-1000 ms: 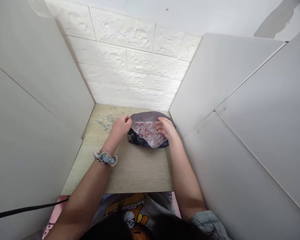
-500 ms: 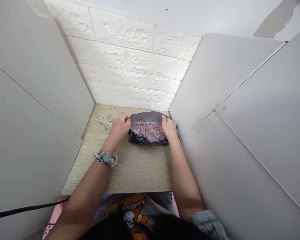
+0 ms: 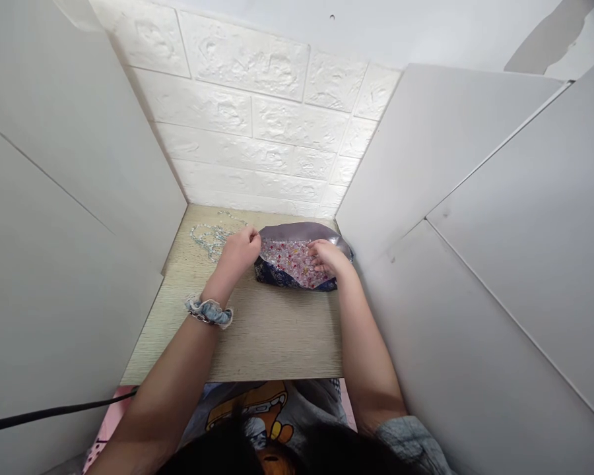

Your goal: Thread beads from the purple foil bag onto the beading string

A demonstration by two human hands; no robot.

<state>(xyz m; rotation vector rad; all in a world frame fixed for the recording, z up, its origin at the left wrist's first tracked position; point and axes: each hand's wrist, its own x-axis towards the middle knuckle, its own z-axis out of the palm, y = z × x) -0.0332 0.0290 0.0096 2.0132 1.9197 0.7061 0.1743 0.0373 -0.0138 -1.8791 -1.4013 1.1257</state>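
A dark blue patterned bag (image 3: 272,276) with a grey inner lining lies opened wide on the table. Inside it is a mass of small beads (image 3: 292,256), clear and pink with red and yellow ones among them. My left hand (image 3: 241,249) is closed, pinching the bag's left edge. Over the right part of the beads hovers my right hand (image 3: 328,257), its fingers curved and apart; whether the fingertips touch the beads I cannot tell. Beaded strings (image 3: 208,239), pale blue and white, lie left of the bag, partly behind my left hand.
The pale wood-grain table (image 3: 277,343) sits in a narrow nook. A white brick-pattern wall (image 3: 228,145) stands behind it, with a grey panel on the left (image 3: 79,165) and another on the right (image 3: 475,264), close to the bag. A black cord (image 3: 54,414) runs at lower left.
My right hand has let go of the bag's right edge and moved left over the beads, fingers loosened. My left hand stays at the bag's left edge.
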